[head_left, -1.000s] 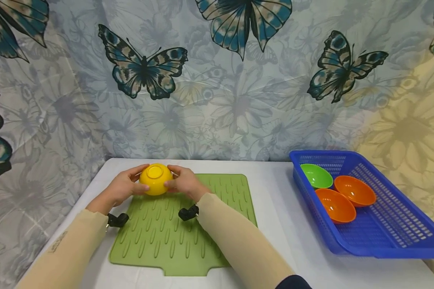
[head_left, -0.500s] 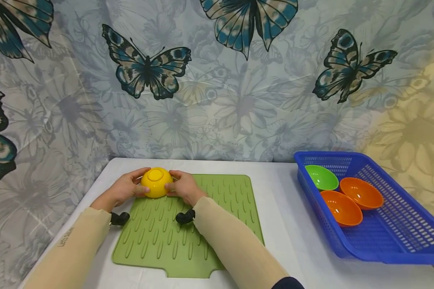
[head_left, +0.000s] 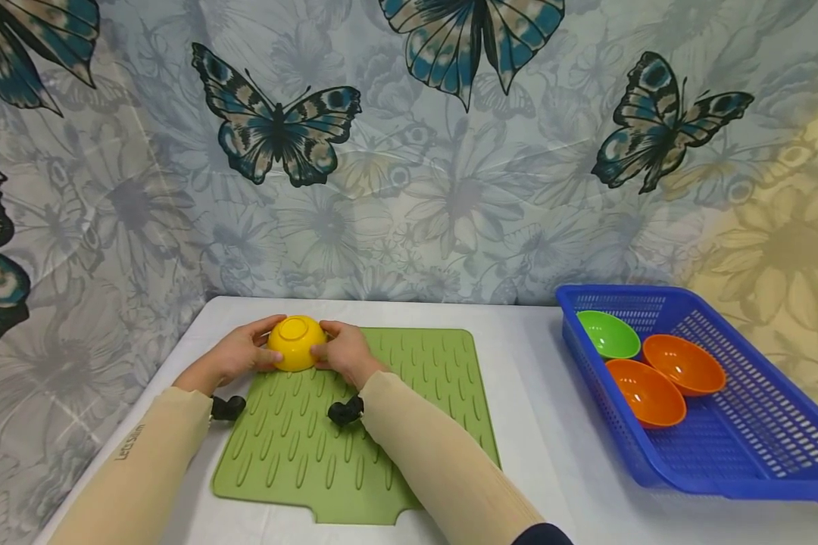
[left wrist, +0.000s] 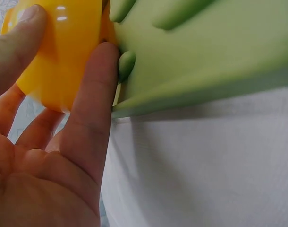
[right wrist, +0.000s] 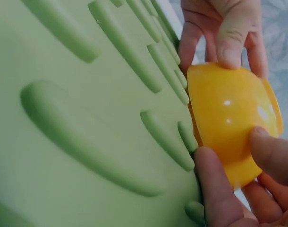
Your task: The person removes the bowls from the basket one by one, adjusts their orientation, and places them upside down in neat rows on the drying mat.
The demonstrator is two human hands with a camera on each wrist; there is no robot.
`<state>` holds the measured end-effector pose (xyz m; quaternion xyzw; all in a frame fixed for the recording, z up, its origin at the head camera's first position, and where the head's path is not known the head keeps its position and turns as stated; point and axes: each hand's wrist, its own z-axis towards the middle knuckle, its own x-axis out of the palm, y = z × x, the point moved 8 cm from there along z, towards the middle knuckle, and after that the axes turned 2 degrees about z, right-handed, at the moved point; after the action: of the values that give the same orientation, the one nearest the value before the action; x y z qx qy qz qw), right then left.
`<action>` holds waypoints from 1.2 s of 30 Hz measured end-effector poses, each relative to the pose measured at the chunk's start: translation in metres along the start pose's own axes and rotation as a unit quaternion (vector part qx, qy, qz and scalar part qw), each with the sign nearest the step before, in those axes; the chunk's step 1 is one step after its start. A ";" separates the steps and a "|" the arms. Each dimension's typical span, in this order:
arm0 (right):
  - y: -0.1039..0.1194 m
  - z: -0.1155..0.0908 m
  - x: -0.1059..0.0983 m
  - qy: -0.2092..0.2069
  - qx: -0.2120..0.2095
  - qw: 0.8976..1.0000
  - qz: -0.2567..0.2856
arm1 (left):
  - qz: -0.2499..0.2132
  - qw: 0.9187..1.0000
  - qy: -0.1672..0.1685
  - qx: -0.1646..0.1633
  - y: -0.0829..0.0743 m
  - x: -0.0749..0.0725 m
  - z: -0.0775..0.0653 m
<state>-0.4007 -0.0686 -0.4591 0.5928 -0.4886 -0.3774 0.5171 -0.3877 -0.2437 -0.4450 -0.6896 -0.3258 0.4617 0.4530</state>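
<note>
An upside-down yellow bowl is at the far left corner of the ribbed green drying mat, foot ring facing up. My left hand grips its left side, and in the left wrist view the thumb lies on the yellow wall while a finger reaches under the rim at the mat. From the other side my right hand holds the same bowl, thumb on the near wall. In the right wrist view the bowl appears between both hands, its rim down against or very close to the mat.
A blue plastic basket stands at the right of the white-covered table. Inside lie a green bowl and two orange bowls, open sides up. A butterfly-print cloth hangs behind and at the left.
Both hands have lowered the yellow bowl slightly toward the mat since a second ago, then barely moved. The head view has shifted a little, so the basket sits further right.
</note>
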 end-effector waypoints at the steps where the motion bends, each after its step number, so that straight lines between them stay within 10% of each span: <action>1: 0.001 -0.001 0.000 -0.005 -0.001 1.000 -0.003 | 0.002 1.000 0.000 -0.002 0.000 0.000 0.000; 14: 0.001 -0.002 -0.003 -0.033 0.005 0.999 0.006 | 0.038 0.999 -0.004 -0.012 -0.006 0.001 0.004; 36: -0.004 -0.005 -0.015 0.037 0.044 0.989 0.139 | 0.104 0.993 -0.041 -0.042 -0.003 -0.003 0.006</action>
<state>-0.3987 -0.0526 -0.4627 0.5550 -0.5631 -0.2579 0.5553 -0.3943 -0.2427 -0.4419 -0.7189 -0.2896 0.5197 0.3594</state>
